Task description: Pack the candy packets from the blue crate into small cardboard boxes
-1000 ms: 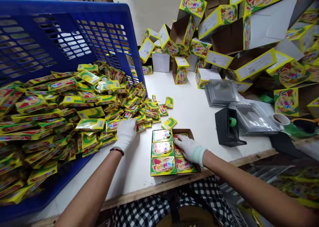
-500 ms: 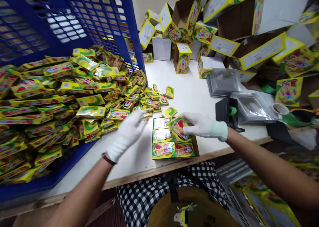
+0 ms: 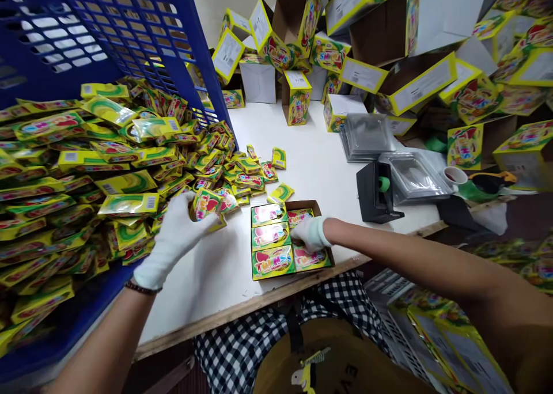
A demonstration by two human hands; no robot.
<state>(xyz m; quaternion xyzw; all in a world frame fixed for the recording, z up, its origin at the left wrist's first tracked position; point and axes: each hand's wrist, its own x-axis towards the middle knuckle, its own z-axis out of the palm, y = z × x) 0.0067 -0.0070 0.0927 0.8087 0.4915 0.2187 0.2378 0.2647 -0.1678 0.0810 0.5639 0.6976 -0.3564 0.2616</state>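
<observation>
Fingers of my gloved left hand (image 3: 177, 233) are curled round a small yellow-green candy box (image 3: 204, 204) at the front of the heap. My gloved right hand (image 3: 311, 233) reaches down into an open carton (image 3: 317, 205) near the table edge; its fingertips are hidden among the packs, so I cannot see whether they grip one. Candy packs (image 3: 271, 261) lie face up in two columns in the carton. Just behind the carton, a loose pack (image 3: 280, 193) rests on the white table.
A blue crate (image 3: 190, 14) spills a large heap of candy packs (image 3: 125, 181) on the left. Empty display boxes (image 3: 298, 97) pile up at the back and right. Clear plastic trays (image 3: 367, 135), a black tape dispenser (image 3: 375, 192) and a white cup (image 3: 455, 176) stand on the right.
My right hand has lowered the pack it held into the carton's right column. My left hand has moved left and closed on a pack from the heap. The view has shifted slightly.
</observation>
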